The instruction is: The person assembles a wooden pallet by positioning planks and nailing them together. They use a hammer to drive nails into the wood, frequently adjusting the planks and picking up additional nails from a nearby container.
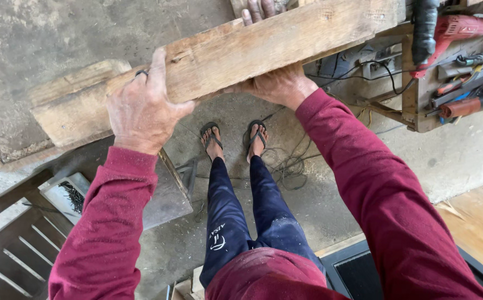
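Head view: both hands hold a rough wooden plank (pixel 219 61), left hand (pixel 141 108) gripping its near edge, right hand (pixel 277 83) wrapped beneath.

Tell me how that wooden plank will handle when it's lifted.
The plank looks thick, solid and straight, so probably stiff and fairly heavy. Both the left hand and right hand grip it, which suggests it needs two. Its rough, worn face should resist slipping but may shed splinters.

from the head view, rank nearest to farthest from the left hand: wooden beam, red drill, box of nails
From the left hand:
1. wooden beam, gripped by it.
2. box of nails, lower left, on the floor.
3. red drill, far upper right.
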